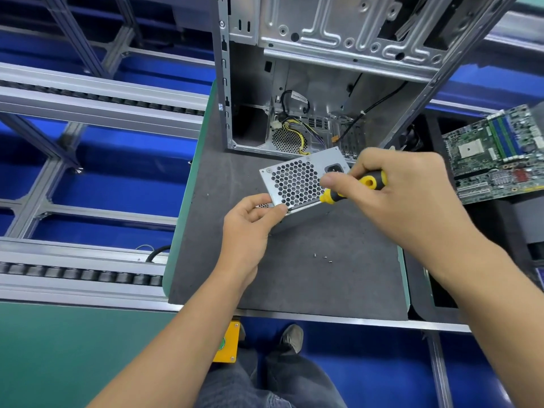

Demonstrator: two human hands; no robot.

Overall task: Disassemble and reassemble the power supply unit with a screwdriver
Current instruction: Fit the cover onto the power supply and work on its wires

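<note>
Right hand (394,189) wraps the screwdriver (354,188) handle, black and yellow, fingers and thumb curled tight round it; the tip is hidden behind the handle at the lower right corner of the power supply unit (300,179), so I can't tell if the bit sits in a screw. Left hand (250,222) pinches the unit's lower left corner, thumb on the mesh face, fingers behind. The unit is tilted up off the dark mat (294,275), fan grille facing the camera, at about 12 o'clock from the left hand. Three loose screws (323,257) lie on the mat at 6 o'clock from the unit, well apart from it. Open computer case (309,83) stands at 12 o'clock, its cables near the unit's back. Motherboard (497,154) lies at 3 o'clock. Risks, as a judgement: the unit is steadied by one corner pinch only, so driver pressure could twist it or make the bit slip out; the loose screws could roll or be brushed off by a forearm.
</note>
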